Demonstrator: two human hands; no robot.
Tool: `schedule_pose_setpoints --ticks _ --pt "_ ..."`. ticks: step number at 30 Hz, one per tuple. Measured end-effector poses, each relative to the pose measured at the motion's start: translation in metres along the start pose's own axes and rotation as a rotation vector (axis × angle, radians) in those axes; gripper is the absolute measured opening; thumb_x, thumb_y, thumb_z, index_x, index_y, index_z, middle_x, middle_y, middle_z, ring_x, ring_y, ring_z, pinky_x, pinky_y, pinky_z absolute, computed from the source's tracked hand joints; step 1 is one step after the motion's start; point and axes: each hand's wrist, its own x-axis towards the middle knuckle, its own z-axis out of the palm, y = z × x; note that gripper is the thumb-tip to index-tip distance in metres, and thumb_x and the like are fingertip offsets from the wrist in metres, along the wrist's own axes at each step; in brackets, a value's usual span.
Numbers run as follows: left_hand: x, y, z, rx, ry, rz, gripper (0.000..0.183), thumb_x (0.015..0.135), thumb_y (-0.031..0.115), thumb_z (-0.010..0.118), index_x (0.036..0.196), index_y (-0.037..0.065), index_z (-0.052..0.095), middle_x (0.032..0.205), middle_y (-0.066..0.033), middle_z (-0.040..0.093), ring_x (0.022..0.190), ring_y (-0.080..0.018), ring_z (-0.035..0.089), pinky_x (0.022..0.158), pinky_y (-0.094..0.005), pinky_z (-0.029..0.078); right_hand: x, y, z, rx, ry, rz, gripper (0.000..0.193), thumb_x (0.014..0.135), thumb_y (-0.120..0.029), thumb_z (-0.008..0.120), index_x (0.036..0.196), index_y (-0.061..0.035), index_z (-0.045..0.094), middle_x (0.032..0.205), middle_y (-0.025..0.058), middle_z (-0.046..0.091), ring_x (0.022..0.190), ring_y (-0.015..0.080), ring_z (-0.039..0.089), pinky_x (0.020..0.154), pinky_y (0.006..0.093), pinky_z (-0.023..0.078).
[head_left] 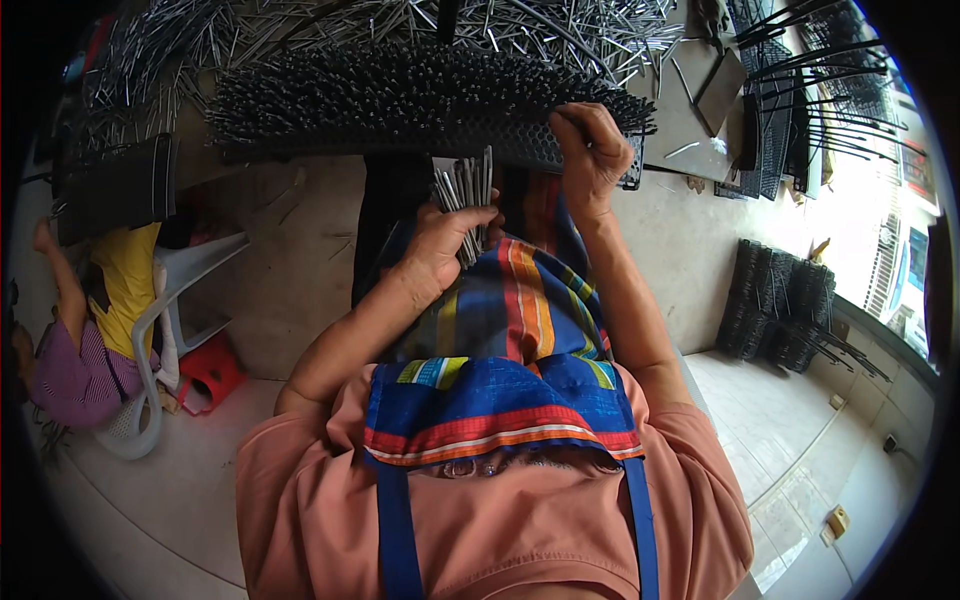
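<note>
Fingers [478, 216] of L hand [437, 245] curled tight round 1 bundle of grey rods [465, 188], tips up past thumb, lower ends below grip; rod ct unclear, overlapped; R hand [597, 155] fingers bent close together at R end of 1 blk rack [510, 148], can't tell if holding; upright dark rods [400, 95] in rack, too many to ct.

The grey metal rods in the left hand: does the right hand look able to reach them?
Probably yes: the right hand is near the black perforated rack, and nothing visible blocks its way to the grey metal rods, which stick up from the left hand.
</note>
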Motion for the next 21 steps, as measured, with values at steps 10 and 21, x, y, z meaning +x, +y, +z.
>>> schedule_pose_setpoints --ticks 10,21 --pt "0.002 -0.003 0.004 0.026 -0.017 -0.034 0.021 0.075 -0.008 0.067 0.096 -0.005 0.066 0.083 -0.0151 0.070 0.070 -0.0231 0.070 0.064 -0.0326 0.059 0.000 -0.003 0.001 0.059 0.027 0.006 0.010 0.078 0.008 0.069 0.086 0.0015 0.069 0.080 0.0018 0.064 0.071 0.0053 0.056 0.063 0.0187 0.043" --pt "0.006 -0.007 0.004 0.036 0.008 -0.030 0.024 0.076 -0.006 0.065 0.100 -0.002 0.067 0.085 -0.0131 0.071 0.070 -0.0224 0.069 0.061 -0.0332 0.056 0.005 -0.004 0.019 -0.314 -0.023 0.009 0.014 0.073 -0.002 0.075 0.086 -0.0045 0.072 0.072 0.0061 0.064 0.059 0.0146 0.060 0.056 0.0252 0.045"
